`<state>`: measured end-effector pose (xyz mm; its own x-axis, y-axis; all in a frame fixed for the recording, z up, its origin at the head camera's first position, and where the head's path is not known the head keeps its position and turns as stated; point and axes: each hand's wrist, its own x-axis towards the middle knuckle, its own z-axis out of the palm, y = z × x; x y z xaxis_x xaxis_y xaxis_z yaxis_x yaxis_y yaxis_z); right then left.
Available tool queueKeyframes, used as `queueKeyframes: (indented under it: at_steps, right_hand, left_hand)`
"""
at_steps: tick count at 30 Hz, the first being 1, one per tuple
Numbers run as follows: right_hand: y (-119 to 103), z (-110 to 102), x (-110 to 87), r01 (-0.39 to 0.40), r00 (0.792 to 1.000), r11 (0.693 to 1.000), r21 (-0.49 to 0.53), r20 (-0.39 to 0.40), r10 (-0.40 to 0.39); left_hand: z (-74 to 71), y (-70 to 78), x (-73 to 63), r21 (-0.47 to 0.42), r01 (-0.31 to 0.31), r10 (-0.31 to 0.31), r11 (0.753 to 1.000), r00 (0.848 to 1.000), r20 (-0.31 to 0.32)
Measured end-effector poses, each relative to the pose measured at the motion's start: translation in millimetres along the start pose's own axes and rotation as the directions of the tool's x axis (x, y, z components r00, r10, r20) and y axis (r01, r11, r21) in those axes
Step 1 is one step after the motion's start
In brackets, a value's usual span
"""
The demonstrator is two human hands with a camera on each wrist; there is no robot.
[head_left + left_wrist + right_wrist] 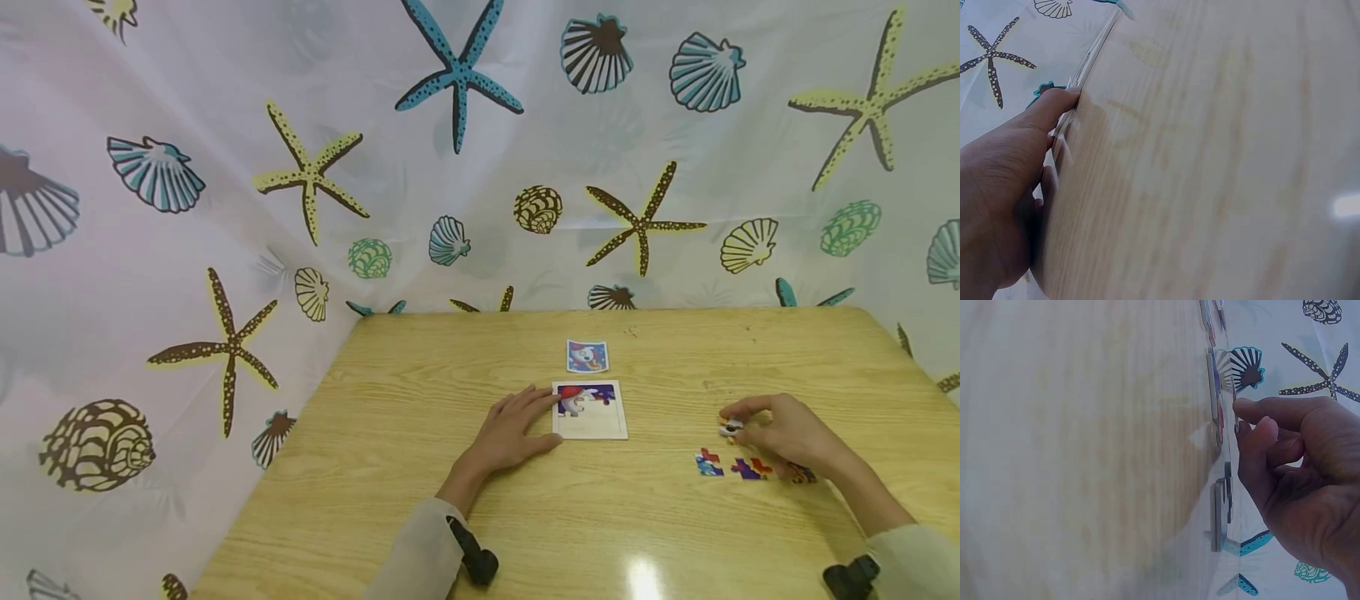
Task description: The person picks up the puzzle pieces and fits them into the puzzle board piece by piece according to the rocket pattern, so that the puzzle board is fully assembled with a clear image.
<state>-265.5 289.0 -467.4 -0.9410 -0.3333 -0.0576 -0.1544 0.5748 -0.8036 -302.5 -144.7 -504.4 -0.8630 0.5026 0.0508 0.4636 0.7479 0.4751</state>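
Observation:
A square white puzzle tray (591, 429) lies on the table, with several joined pieces (576, 400) in its upper part showing a red and white figure on purple. My left hand (510, 429) rests at the tray's left side, fingers extended and touching its edge. Between thumb and index finger my right hand (783, 433) pinches a white, black and orange puzzle piece (730, 427). Below that hand lie a blue and red puzzle piece (708, 462) and a purple and red one (752, 468). Another dark patterned piece (802, 473) is partly hidden by the hand.
Behind the tray lies a small picture card (587, 357) of a white animal in a red hat. The wooden table (420, 358) ends at a hanging white curtain (480, 183) printed with shells and starfish. Dark straps with small devices sit on both wrists.

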Motion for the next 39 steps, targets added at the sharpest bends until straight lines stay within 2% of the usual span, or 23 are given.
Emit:
queueKeyframes:
  at_steps: [3,7,10,15,21,29,39]
  right_hand:
    - [-2,2,2.8,0.04,0.999,0.999,-0.031,-0.022,-0.04]
    - [-8,7,6.3,0.072,0.997,0.997,0.001,-0.014,-0.072]
    - [-13,10,8.6,0.064,0.998,0.997,0.053,0.004,-0.065]
    - [-23,17,15.1,0.081,0.997,0.996,0.047,-0.021,-0.08]
    - [-34,28,25.3,0.072,0.997,0.991,0.111,-0.013,-0.071]
    - [-43,38,37.2,0.112,0.993,0.991,0.072,-0.034,-0.11]
    - [-51,47,45.4,0.123,0.991,0.988,0.091,-0.058,-0.118]
  left_hand:
    - [0.3,0.2,-0.5,-0.005,0.003,-0.003,1.0,1.0,0.001]
    - [1.0,0.5,-1.3,0.001,0.007,-0.007,1.0,1.0,0.005]
    - [0.8,1.1,-0.9,0.005,0.006,-0.006,1.0,1.0,0.002]
    - [-0.6,1.7,1.2,0.01,0.017,-0.017,1.0,1.0,0.009]
    - [-2.0,1.8,0.6,0.015,0.025,-0.025,1.0,1.0,0.007]
    - [-1.3,1.1,-0.1,0.012,0.017,-0.017,1.0,1.0,0.002]
    - [-2.5,1.5,0.0,0.008,0.002,-0.002,1.0,1.0,0.0]
